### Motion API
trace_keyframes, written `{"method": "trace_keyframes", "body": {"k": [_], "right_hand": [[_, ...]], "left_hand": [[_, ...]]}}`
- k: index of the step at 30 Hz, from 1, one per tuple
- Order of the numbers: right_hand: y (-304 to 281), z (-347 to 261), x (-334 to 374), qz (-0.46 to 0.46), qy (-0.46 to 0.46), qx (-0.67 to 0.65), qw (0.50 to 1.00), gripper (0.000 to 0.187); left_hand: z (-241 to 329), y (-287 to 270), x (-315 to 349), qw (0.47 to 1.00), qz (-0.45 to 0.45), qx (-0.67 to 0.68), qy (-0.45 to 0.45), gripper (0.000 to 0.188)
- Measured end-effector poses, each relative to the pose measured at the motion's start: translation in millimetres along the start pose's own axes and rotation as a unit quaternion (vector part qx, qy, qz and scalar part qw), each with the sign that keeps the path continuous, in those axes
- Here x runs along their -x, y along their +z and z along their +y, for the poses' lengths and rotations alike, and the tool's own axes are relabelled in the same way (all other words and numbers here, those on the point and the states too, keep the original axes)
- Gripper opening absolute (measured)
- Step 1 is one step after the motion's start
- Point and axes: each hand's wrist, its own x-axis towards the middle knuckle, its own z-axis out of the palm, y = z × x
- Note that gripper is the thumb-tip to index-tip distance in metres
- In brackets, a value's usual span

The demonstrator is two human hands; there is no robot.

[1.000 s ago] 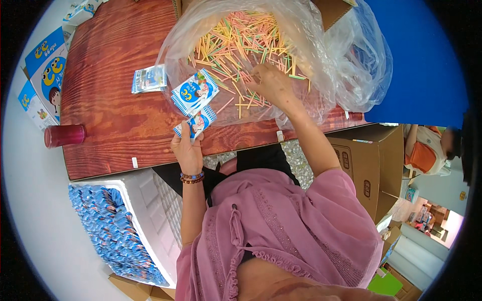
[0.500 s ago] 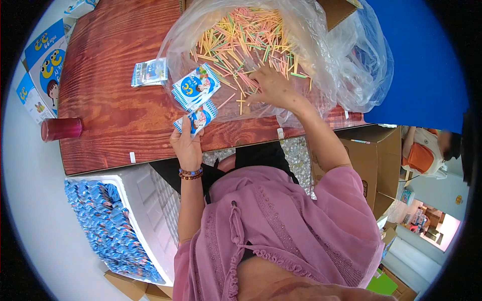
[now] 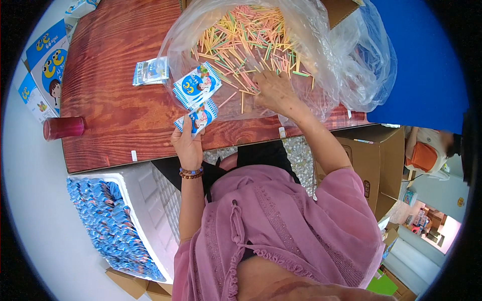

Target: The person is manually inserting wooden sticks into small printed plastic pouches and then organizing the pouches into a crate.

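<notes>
Bright, fairly even light falls on the reddish wooden surface (image 3: 115,100), leaving soft shadows; its source cannot be told. White glare streaks the clear plastic bag (image 3: 354,75) toward the surface's right edge. Fisheye distortion bows the left edge, blackness rings the view, and distant background details look soft.

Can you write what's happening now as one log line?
left hand: pinching blue-white packet | right hand: at colored sticks, grip unclear | nearby: clear plastic bag, red wooden table
</notes>
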Motion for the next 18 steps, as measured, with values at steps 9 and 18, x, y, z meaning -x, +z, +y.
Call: {"method": "trace_keyframes", "body": {"k": [9,18], "right_hand": [[4.3,8.8,5.5,0.065,-0.083,0.037,0.994,0.023],[9.6,48.5,2.7,0.135,0.113,-0.215,0.961,0.018]], "left_hand": [[-0.4,0.1,-0.4,1.000,-0.014,0.007,0.004,0.017],[0.4,-0.3,-0.8,1.000,-0.009,-0.011,0.002,0.018]]}}
